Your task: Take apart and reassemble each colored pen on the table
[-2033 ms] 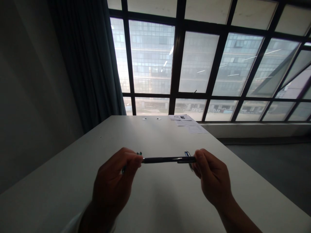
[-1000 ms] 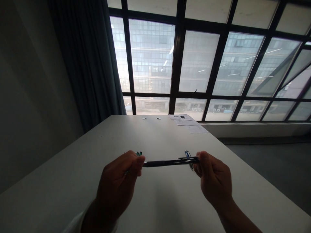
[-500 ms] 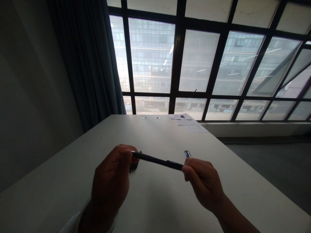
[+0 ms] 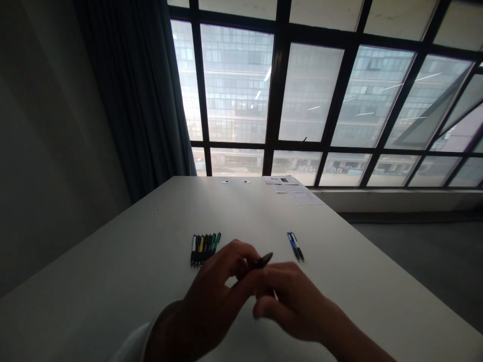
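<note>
Black pen, held in the air above the middle of the worktop, its dark tip angled up and to the right. Left hand, cuff of a white sleeve at the wrist: fingers closed on the barrel. Right hand: fingers curled against the left hand beneath the pen, blurred, so their grip on it cannot be told. Beyond the hands, on the worktop: left of centre, a tight row of pens with white, yellow and green barrels; right of centre, a pair of pens, one blue, lying side by side. At the far edge, two small white discs and loose papers towards the far right corner. Farther still, a dark-framed window with a dark curtain at its left.
</note>
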{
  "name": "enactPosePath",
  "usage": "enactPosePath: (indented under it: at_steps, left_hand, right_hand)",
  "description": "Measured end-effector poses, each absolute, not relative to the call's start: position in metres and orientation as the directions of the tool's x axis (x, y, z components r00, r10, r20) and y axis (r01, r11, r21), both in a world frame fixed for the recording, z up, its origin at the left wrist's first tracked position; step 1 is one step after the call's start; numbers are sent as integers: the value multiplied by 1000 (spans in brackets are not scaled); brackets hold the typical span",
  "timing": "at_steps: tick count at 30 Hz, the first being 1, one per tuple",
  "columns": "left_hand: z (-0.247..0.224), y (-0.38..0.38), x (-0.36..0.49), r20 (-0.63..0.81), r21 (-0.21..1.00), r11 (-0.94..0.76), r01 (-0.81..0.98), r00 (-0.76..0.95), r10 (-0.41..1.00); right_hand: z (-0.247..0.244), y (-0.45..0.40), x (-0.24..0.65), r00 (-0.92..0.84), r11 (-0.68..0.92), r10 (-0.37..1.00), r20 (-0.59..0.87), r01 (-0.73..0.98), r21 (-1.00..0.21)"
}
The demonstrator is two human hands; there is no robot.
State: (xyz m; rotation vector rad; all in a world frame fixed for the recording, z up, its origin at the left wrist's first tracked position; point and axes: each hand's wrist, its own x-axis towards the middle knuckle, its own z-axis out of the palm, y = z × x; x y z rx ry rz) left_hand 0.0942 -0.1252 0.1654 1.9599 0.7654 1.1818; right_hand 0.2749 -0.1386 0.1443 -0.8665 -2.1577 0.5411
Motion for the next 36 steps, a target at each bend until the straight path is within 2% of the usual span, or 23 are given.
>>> enactPosePath:
  at_steps: [2, 4, 6, 9, 13, 18, 25, 28, 32, 36]
  left_hand:
    - [164, -121, 94, 613, 629, -746, 217, 451, 649]
    - [164, -118, 94, 678, 484, -840, 244, 503, 536]
    - [163, -115, 93, 696, 409, -876, 257, 533, 481]
    - [160, -112, 92, 690, 364, -887, 285, 557, 462]
    - [159, -109, 91, 676, 384, -880, 279, 564, 474]
    - [159, -108, 90, 615, 483, -829, 282, 564, 550]
    - [160, -107, 89, 473, 632, -703, 326, 556, 683]
    - [161, -107, 90, 465, 632, -691, 349, 543, 699]
    - [162, -107, 91, 478, 602, -707, 371, 541, 692]
    - [162, -107, 90, 484, 583, -722, 372, 555, 677]
  right_hand:
    - [152, -138, 285, -383, 662, 748, 542, 378, -647]
    - [158, -137, 292, -318, 633, 774, 547, 407, -659]
    - [160, -136, 295, -319, 616, 787, 528, 458, -641]
    - [156, -134, 296, -342, 641, 763, 549, 508, -575]
    - [150, -131, 296, -343, 660, 742, 576, 525, -537]
    - [150, -130, 297, -360, 685, 723, 589, 487, -543]
    - [156, -133, 295, -370, 695, 718, 590, 343, -632]
    - [159, -134, 294, -336, 648, 761, 555, 355, -674]
    - [161, -133, 295, -291, 504, 863, 413, 432, -748]
    - [161, -133, 295, -299, 495, 869, 395, 497, -713]
